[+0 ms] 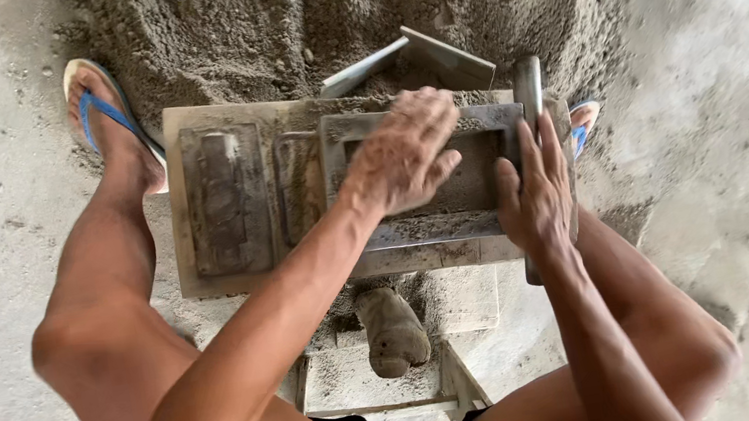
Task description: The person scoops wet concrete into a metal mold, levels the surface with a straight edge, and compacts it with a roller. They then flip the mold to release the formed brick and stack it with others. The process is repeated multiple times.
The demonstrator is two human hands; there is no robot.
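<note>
Left hand spread flat over metal block mould, centre frame; right hand clamped on upright lever handle.

Best pressed evenly, palm level, packing grey sand mix flush with rim; mould sits on worktop, nearly full, heap of sand piled behind, upper frame.

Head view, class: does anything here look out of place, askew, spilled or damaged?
Little stands out. The left hand presses into the grey rectangular metal mould; the right hand grips its round metal handle. Grey sandy mix is heaped behind, with some scattered on the wooden board.
</note>
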